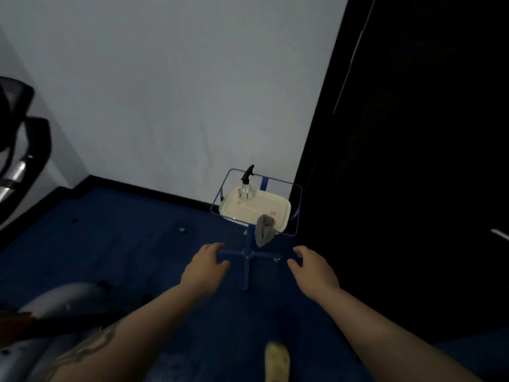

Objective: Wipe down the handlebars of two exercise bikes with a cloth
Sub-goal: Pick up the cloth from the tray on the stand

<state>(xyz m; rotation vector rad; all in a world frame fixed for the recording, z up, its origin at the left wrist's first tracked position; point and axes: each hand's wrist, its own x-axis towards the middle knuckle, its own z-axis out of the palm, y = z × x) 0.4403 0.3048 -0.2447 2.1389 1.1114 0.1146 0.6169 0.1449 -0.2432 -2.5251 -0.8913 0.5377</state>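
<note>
Both hands are held out over the blue floor (115, 244), and nothing is held in either. The left grip (206, 264) is loosely spread, fingers relaxed and slightly curled; the right grip (309, 264) is likewise loosely spread and empty. The cloth (264, 229) is seen just ahead of and above the two grips, slightly nearer the right one, draped over the near rim of a cream tray (278, 209) so that most of it hangs down off the edge. The tray is carried by a blue stand (249, 244), whose cross-shaped foot lies between the grips. A spray bottle (246, 186) stands upright at the tray's far corner, well beyond the cloth.

The step in hand is judged to be the fetching of the cloth; no wiping appears to have been started. The cloth is best taken by the right grip, pinched at the bunched part on the rim and lifted up and away, so that the tray is not dragged or tipped. The stand looks light, so it should not be knocked. A bike handlebar (24, 128) is seen far to the left of the left grip, and part of another machine (63, 301) near the left forearm.
</note>
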